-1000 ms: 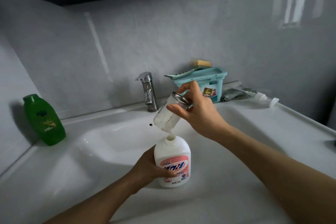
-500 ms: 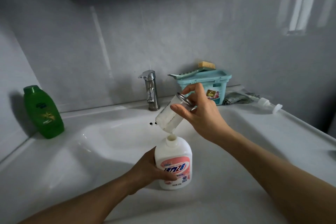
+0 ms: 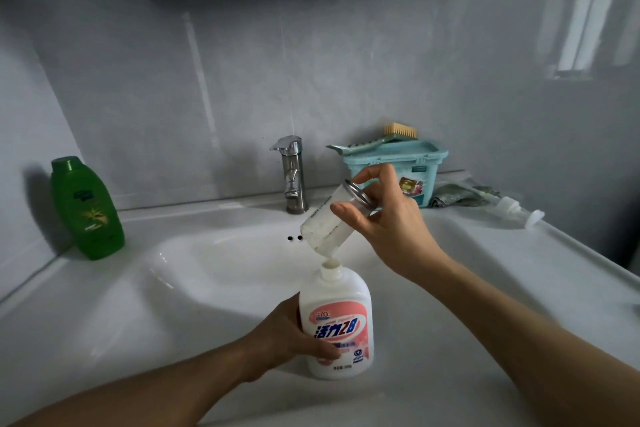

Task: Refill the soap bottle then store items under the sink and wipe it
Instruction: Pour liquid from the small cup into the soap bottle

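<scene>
In right hand [image 3: 391, 230], jar [image 3: 323, 230] partly hidden

soap bottle [image 3: 335, 322]: upright at the sink [image 3: 207, 288] front, centre
jar [image 3: 327, 222]: tilted, mouth just above the soap bottle's neck
faucet [image 3: 292, 177]: behind the basin
flip-cap bottle [image 3: 86, 208]: far left, by the wall
lidded box [image 3: 398, 170]: right of faucet, brush [image 3: 377, 140] on top
pump head [image 3: 512, 210]: lying right of the box

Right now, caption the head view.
Right hand tips a clear jar over the soap bottle, which the left hand holds at the sink.
</scene>
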Action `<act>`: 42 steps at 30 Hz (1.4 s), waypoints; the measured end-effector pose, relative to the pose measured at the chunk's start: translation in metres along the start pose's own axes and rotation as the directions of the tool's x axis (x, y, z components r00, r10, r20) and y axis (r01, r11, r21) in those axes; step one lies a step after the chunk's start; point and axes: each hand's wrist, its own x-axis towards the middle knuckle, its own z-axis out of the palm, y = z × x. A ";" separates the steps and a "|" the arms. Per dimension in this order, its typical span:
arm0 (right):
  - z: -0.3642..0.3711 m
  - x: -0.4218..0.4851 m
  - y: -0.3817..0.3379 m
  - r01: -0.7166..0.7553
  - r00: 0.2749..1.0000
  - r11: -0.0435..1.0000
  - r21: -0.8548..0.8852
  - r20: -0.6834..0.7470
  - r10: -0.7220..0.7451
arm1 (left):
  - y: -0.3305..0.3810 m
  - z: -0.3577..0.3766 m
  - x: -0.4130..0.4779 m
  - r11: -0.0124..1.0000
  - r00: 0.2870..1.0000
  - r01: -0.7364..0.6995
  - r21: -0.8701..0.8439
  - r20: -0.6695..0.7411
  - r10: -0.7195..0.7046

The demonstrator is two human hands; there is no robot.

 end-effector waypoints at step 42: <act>0.003 0.001 0.001 -0.015 1.000 1.000 -0.026 -0.017 0.015 | 0.002 0.011 0.002 0.981 0.988 0.125 -0.151 0.105 -0.110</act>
